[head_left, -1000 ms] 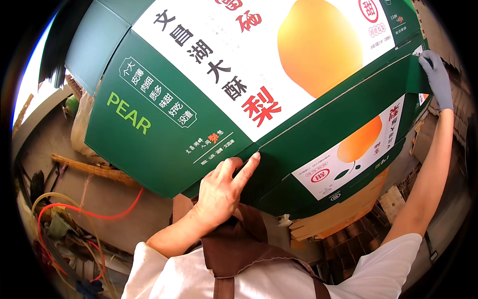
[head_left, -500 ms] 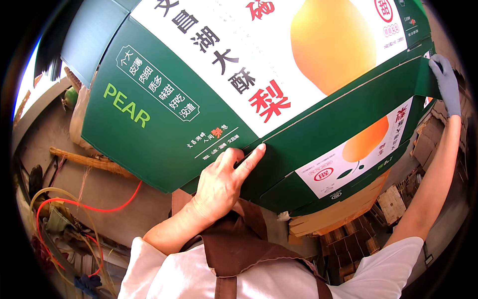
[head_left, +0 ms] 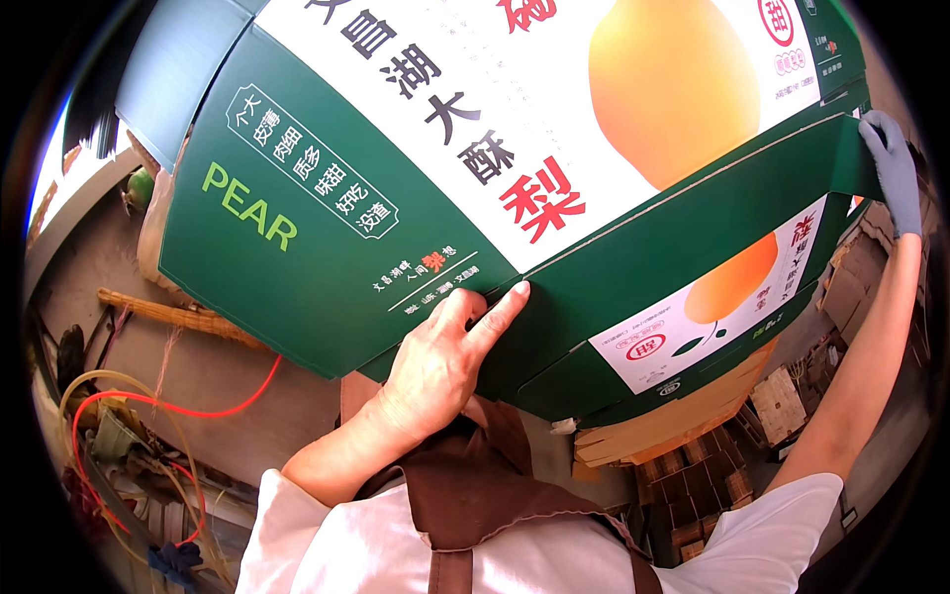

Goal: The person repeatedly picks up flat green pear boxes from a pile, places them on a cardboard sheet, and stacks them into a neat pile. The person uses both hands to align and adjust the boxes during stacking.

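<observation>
A large, partly folded cardboard box (head_left: 327, 297) fills the upper middle, dark green with white panels and printed pears. At its near fold, my bare left hand (head_left: 435, 356) is closed on the edge; one finger lies straight along the crease, while the fingertips of the others are hidden. Over at the far right end, my right hand (head_left: 893, 168), in a grey glove, grips the corner of the folded side panel (head_left: 693, 223). Part of its fingers goes out of sight behind the cardboard.
Under the box's right part lies a brown cardboard sheet or stack (head_left: 683, 411). Brown slatted stacks (head_left: 693, 490) stand on the floor at lower right. To the left are a wooden pole (head_left: 183, 315), a red hose (head_left: 178, 414) and a heap of clutter (head_left: 119, 455).
The box's top panel has shifted slightly to the right and tilted a little. Both hands keep their places on its edges, the right one slightly lower.
</observation>
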`<state>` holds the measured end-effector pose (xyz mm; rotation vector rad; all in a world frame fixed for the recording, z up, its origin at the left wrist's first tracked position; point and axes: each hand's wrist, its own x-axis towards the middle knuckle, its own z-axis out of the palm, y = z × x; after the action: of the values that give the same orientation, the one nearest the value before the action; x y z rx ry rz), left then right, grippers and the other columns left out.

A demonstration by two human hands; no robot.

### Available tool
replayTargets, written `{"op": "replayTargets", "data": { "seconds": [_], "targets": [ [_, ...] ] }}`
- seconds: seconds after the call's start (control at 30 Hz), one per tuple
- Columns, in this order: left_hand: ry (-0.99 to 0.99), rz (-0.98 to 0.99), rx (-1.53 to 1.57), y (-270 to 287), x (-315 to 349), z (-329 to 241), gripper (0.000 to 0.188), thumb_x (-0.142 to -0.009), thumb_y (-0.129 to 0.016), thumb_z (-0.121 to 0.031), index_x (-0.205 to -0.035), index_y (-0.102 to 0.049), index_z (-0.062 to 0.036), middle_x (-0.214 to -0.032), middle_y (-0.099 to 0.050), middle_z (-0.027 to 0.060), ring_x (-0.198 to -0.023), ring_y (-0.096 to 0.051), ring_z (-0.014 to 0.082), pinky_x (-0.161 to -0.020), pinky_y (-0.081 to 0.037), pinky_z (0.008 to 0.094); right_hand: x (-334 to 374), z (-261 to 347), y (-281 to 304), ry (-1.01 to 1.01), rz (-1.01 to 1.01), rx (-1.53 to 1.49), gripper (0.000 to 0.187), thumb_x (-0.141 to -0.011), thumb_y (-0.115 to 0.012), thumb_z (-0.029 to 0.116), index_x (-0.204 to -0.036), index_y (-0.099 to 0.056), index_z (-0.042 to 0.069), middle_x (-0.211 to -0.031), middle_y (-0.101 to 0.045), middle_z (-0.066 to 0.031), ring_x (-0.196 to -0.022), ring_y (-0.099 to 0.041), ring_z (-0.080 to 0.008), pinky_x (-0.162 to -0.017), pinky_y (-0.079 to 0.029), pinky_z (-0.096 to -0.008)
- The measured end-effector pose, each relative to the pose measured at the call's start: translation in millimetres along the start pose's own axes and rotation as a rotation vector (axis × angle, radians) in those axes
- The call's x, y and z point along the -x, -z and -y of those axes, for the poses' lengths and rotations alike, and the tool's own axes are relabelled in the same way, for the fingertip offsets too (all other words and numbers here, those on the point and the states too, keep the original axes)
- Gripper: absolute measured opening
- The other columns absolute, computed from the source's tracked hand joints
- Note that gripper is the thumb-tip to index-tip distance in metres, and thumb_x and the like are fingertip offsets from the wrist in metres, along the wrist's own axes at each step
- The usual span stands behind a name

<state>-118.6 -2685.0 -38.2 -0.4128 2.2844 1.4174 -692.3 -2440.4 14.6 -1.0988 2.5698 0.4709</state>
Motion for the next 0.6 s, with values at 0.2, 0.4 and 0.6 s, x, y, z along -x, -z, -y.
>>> {"op": "replayTargets", "data": {
  "seconds": [0.2, 0.4, 0.6],
  "targets": [
    [0.008, 0.021, 0.042, 1.6, -0.2, 2.6, 0.079, -0.068, -0.064, 0.009, -0.142, -0.047, -0.0149, -0.096, -0.049, 0.0106, -0.077, -0.059, 0.0285, -0.066, -0.054, 0.0382, -2.5, -3.6, -1.5, -0.017, 0.022, -0.028, 0.032, -0.096, -0.053, 0.028, -0.112, -0.056, 0.0, -0.115, -0.059, -0.0122, -0.108, -0.058, -0.0234, -0.096, -0.041, -0.0297],
    [-0.002, 0.003, 0.05, 2.0, -1.8, 3.1, 0.076, -0.071, -0.06, 0.011, -0.142, -0.047, -0.0143, -0.094, -0.05, 0.0106, -0.075, -0.059, 0.0278, -0.064, -0.054, 0.0378, -2.9, 3.6, -0.6, -0.037, 0.018, -0.042, 0.033, -0.096, -0.054, 0.029, -0.113, -0.056, 0.001, -0.114, -0.059, -0.0111, -0.106, -0.057, -0.0214, -0.096, -0.041, -0.0284],
    [-0.011, -0.002, 0.042, 3.6, -5.0, -0.5, 0.075, -0.071, -0.059, 0.011, -0.141, -0.048, -0.0129, -0.093, -0.05, 0.0107, -0.074, -0.059, 0.027, -0.063, -0.054, 0.037, -6.0, -0.4, -0.2, -0.051, 0.028, -0.038, 0.033, -0.096, -0.055, 0.029, -0.113, -0.056, 0.001, -0.114, -0.06, -0.011, -0.107, -0.057, -0.0204, -0.096, -0.041, -0.0281]
  ]
}}
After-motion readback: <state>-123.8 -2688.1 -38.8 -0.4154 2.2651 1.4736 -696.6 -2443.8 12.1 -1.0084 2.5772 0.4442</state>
